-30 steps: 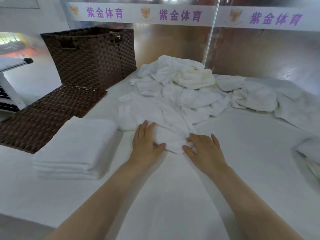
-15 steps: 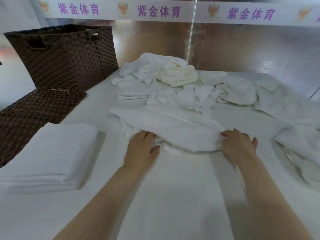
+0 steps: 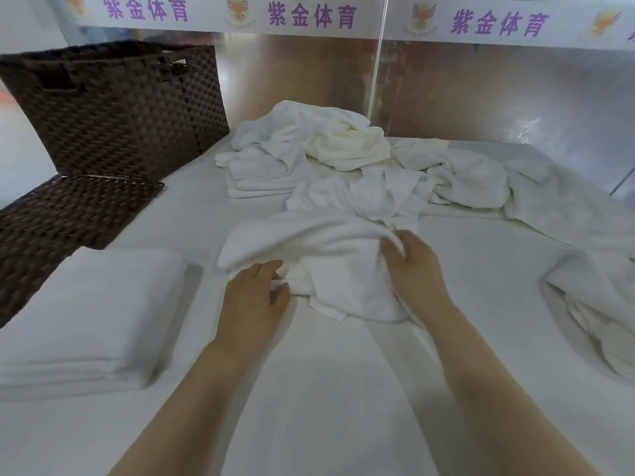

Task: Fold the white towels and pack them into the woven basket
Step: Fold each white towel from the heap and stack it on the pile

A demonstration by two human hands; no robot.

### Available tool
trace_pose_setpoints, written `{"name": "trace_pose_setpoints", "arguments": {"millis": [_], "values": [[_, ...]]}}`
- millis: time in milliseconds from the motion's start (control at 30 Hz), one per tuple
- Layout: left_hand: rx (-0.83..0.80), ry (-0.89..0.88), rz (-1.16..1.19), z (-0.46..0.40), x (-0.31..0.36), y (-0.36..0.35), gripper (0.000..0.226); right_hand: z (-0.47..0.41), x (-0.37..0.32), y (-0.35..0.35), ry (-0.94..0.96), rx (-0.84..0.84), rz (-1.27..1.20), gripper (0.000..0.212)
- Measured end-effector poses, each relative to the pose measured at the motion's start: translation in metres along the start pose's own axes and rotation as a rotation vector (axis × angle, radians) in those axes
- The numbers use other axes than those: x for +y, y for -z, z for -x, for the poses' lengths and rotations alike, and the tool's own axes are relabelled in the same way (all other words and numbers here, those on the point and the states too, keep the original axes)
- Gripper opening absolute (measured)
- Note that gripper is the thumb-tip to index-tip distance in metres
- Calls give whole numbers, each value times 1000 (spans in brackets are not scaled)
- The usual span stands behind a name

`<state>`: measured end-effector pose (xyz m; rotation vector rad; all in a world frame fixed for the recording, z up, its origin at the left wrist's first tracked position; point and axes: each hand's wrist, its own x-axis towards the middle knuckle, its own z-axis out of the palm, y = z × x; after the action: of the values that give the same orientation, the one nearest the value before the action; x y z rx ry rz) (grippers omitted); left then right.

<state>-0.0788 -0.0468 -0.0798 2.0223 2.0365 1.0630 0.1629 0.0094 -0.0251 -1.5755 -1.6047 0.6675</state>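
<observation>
A rumpled white towel (image 3: 309, 249) lies on the white table in front of me. My left hand (image 3: 254, 297) pinches its near edge at the lower left. My right hand (image 3: 412, 269) grips a bunched fold on its right side. Behind it spreads a heap of unfolded white towels (image 3: 343, 146). A stack of folded towels (image 3: 92, 314) sits at the near left. The dark brown woven basket (image 3: 113, 108) stands at the far left, with its flat woven lid (image 3: 62, 218) lying in front of it.
A smaller folded pile (image 3: 257, 180) rests beside the basket under the heap. More loose towels lie at the right (image 3: 598, 310) and far right (image 3: 567, 207). A shiny metal wall with a purple-lettered banner (image 3: 309, 18) closes the back.
The towel has been pulled out of the heap toward me. My right hand swung out to the right, then came back in and gathered a fold. My left hand stayed at the near edge.
</observation>
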Motion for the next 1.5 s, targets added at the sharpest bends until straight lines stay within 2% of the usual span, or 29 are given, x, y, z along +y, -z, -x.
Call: {"name": "trace_pose_setpoints", "arguments": {"millis": [100,167,200,300,367,433,500,567,633,700,767,800,867,967,1067,1133,1200,1233,1333,1400,1500], "values": [[21,32,-34,-2,-1,8,31,-29,-3,16,-319,-44,-286,24],[41,59,0,-2,-1,12,17,-42,2,22,-364,-27,-299,26],[51,68,36,-2,-1,12,14,-44,5,24,-338,-6,-247,26],[78,72,133,-3,-2,11,46,-38,16,25,-118,36,116,28],[96,29,102,-7,-1,7,61,-28,21,21,107,112,393,40],[75,-21,29,-13,0,2,69,-16,17,16,404,183,485,45],[20,-33,-16,-20,2,-2,72,-2,12,12,598,60,477,34],[-30,-20,-74,-29,1,-6,71,10,8,7,549,-201,452,29],[-71,25,-157,-40,-6,-9,68,17,11,2,394,-368,447,40],[-90,35,-217,-50,-12,-12,63,20,11,-4,347,-387,520,67],[-76,65,-189,-56,-13,-14,53,24,6,-11,329,-382,628,83],[-43,88,-152,-58,-13,-15,46,26,4,-14,329,-372,685,84],[47,115,-87,-59,-11,-14,34,28,4,-21,357,-330,754,71],[169,111,44,-51,-6,-10,22,26,12,-21,379,-243,656,42],[232,165,185,-39,1,-4,17,26,21,-14,412,-204,535,35],[276,155,125,-32,2,-1,21,30,19,-10,415,-209,464,32],[299,33,65,-24,9,3,41,34,11,-4,364,-179,336,30],[279,-82,108,-18,16,5,48,35,6,-2,332,-150,254,27],[75,-435,233,1,45,2,55,41,-9,2,236,-162,-14,17],[-2,-509,205,6,52,-8,60,46,-19,1,197,-275,-120,15],[48,-515,97,5,48,-19,54,53,-18,0,184,-407,-134,25]]}}
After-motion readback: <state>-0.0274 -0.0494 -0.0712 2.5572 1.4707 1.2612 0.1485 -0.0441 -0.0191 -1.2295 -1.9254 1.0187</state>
